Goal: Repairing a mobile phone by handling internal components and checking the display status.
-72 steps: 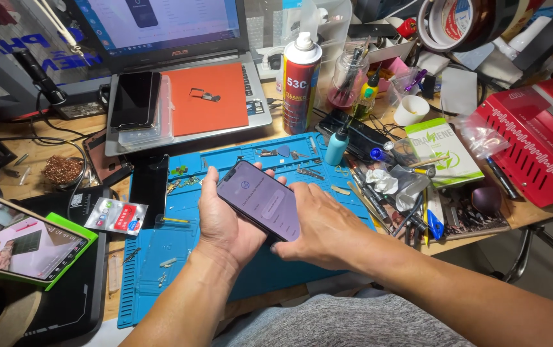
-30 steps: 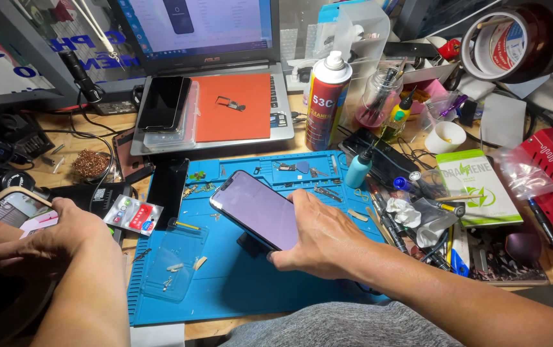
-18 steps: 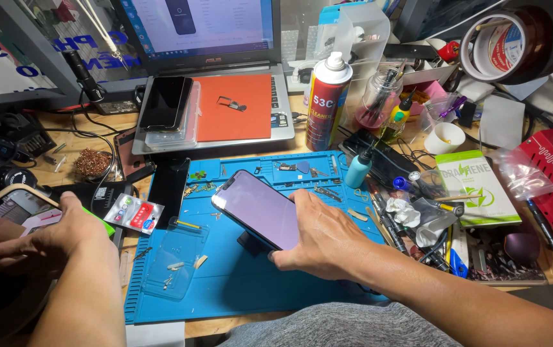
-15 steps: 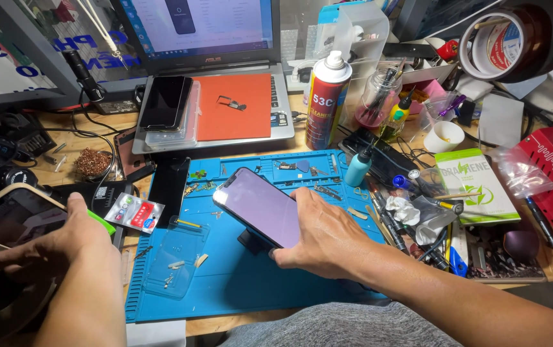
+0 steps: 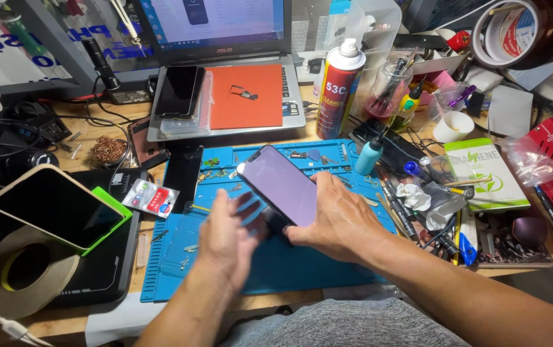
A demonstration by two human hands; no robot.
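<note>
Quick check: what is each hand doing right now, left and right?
Left hand: open, motion-blurred, holds nothing, just beside the smartphone.
Right hand: closed on the smartphone, holding it tilted above the blue mat.

Left hand point(image 5: 228, 234) motion-blurred; probably touching phone point(image 5: 281, 185), lower end hidden by hands.

The smartphone point(image 5: 281, 185) is a slim dark slab with rounded corners; its screen is facing up and showing a plain, dim purple-grey glow. It is sitting tilted, top end pointing up-left, raised above the blue work mat point(image 5: 328, 270), with its lower end lying in the right hand point(image 5: 337, 218).
</note>
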